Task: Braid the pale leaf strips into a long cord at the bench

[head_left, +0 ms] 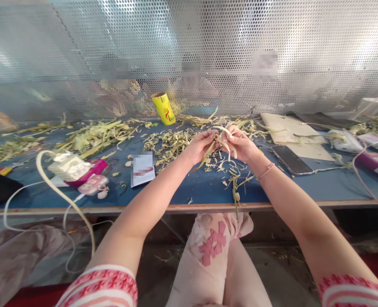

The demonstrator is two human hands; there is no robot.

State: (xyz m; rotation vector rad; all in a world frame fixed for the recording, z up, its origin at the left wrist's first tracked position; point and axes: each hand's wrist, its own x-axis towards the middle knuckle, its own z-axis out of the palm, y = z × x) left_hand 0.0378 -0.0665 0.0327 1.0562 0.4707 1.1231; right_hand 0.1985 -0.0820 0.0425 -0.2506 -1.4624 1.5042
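Note:
Above the middle of the blue table (182, 189), my left hand (202, 146) and my right hand (239, 143) are close together. A pale, curled leaf strip (225, 140) runs between them, pinched in the fingertips of both, with loose ends looping over and hanging below. Just behind and left of my left hand lies a loose heap of short curled leaf pieces (171, 143). More strips (235, 187) trail below my hands toward the table's front edge. Exactly how the fingers overlap on the strip is too small to tell.
A yellow cardboard tube (164, 108) leans by the perforated metal panel (208, 51). Longer leaves (96, 136) lie at left. A white-and-pink device (80, 170) with cables and a propped screen (143, 169) stand nearer. At right are a dark phone (292, 160) and brown paper (291, 128).

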